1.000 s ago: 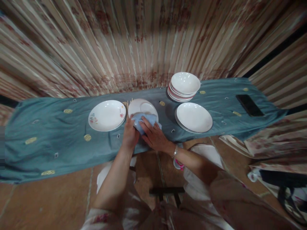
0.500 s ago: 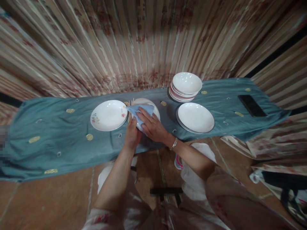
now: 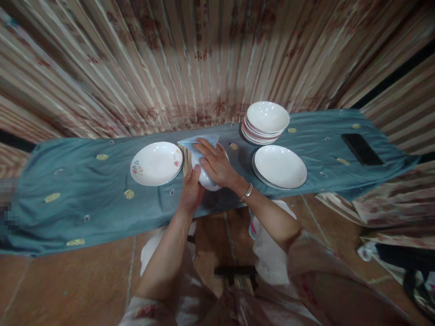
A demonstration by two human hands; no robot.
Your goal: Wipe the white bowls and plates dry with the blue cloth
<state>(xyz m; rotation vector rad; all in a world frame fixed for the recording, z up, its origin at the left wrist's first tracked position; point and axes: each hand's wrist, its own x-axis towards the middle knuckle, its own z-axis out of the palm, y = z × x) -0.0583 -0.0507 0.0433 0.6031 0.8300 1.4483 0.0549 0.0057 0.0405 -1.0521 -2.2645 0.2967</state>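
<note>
In the middle of the table I have a round white dish [image 3: 208, 181], partly covered, so whether it is a bowl or a plate I cannot tell. My left hand [image 3: 192, 190] grips its near left edge, thumb on top. A light blue cloth [image 3: 193, 141] lies over the far part of the dish, pressed under the fingers of my right hand [image 3: 217, 165]. Light wooden chopsticks [image 3: 186, 163] lie just left of the dish. Beside them is a white plate with flower decoration [image 3: 156, 164], with another plate edge showing beneath it.
A stack of white bowls [image 3: 268, 118] stands at the back right, with stacked white plates [image 3: 280, 167] in front. A dark phone [image 3: 363, 149] lies farther right. The table has a blue-green cloth [image 3: 102, 194]; a patterned curtain [image 3: 204, 68] hangs behind it.
My right hand and the blue cloth have shifted toward the far side of the dish, uncovering more of its near surface. My left hand still grips the near left edge.
</note>
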